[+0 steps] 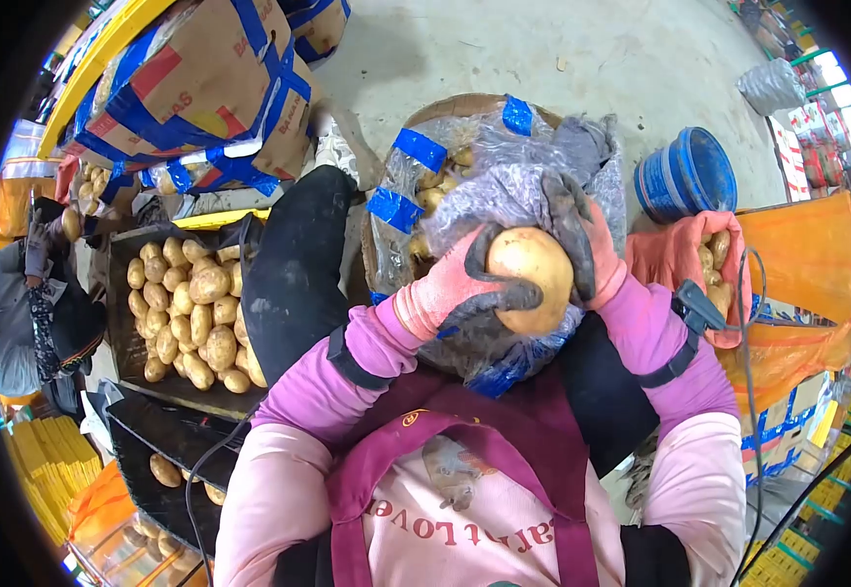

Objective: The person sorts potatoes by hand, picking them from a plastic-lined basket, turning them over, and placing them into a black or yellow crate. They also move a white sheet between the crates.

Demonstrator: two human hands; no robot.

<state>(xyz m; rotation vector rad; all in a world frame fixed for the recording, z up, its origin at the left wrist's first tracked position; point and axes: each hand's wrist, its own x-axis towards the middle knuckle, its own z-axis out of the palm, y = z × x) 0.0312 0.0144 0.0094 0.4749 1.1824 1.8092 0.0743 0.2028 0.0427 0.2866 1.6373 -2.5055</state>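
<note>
A large, smooth, pale-brown potato (531,279) is held up before my chest, between my two hands. My left hand (464,284), in a pink glove with a dark grey palm, wraps round its left and lower side. On the right side of the potato, my right hand (587,240) in a matching glove presses against it, fingers pointing away from me. Below both hands stands a round container (376,264) lined with clear plastic and blue tape, with potatoes (432,199) inside. Crumpled plastic wrap (489,201) lies just behind the held potato.
At left, a dark crate (127,367) is full of potatoes. A blue bucket (652,186) and a pink sack (650,254) with potatoes stand to the right. Taped cardboard boxes (200,73) are stacked at upper left. Another person (44,293) sits at far left.
</note>
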